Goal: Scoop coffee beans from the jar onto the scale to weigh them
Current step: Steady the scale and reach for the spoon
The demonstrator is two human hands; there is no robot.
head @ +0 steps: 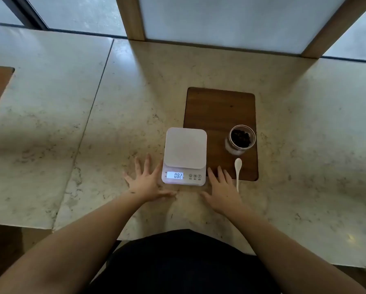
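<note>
Left hand: the left hand (148, 183) lies flat and spread on the tabletop (93, 128), empty, just beside the scale's near left corner.
Right hand: the right hand (221, 190) lies flat with fingers spread, holding nothing, just beside the scale's near right corner.
Scale: the scale (185, 155) sits between the hands, platform bare, display lit with digits that seem not to read zero.
Jar: the jar (240, 140) stands open on the wooden board (218, 111), beans inside, beyond and to the right of the right hand.
Spoon: the white spoon (238, 172) lies just right of the right hand, bowl pointing away toward the jar, handle toward the person, long axis roughly front to back.
Key relation: the right hand is much the nearer to the spoon; a short sideways reach onto the handle seems the likely start.
Progress: no beans on the scale yet; scooping not begun.
</note>
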